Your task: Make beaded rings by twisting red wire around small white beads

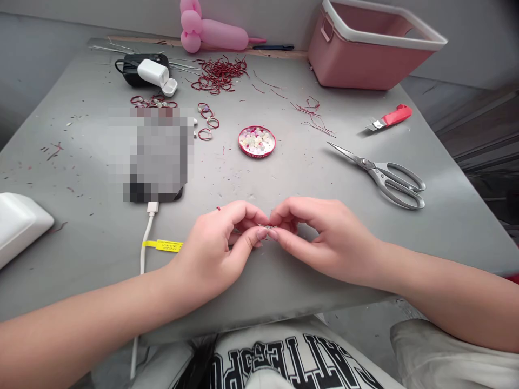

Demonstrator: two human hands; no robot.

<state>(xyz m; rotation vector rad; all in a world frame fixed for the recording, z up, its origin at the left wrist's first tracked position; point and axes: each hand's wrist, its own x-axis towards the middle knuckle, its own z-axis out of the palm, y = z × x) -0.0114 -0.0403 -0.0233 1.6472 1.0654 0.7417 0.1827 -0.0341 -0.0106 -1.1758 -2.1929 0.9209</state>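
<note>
My left hand (221, 246) and my right hand (320, 235) meet fingertip to fingertip just above the near part of the grey table (284, 178). Between them they pinch a tiny wire piece (267, 227), mostly hidden by the fingers. A bit of red wire sticks up by my left index knuckle. A small round dish of pale beads (257, 141) sits farther back, in the middle of the table.
Steel scissors (383, 175) lie to the right, a red utility knife (391, 117) beyond them. A pink bin (375, 46), a pile of red wire (219, 74), finished wire rings (206, 121), a phone (158, 156) on a white cable and a pink balloon dog (211, 29) stand farther back.
</note>
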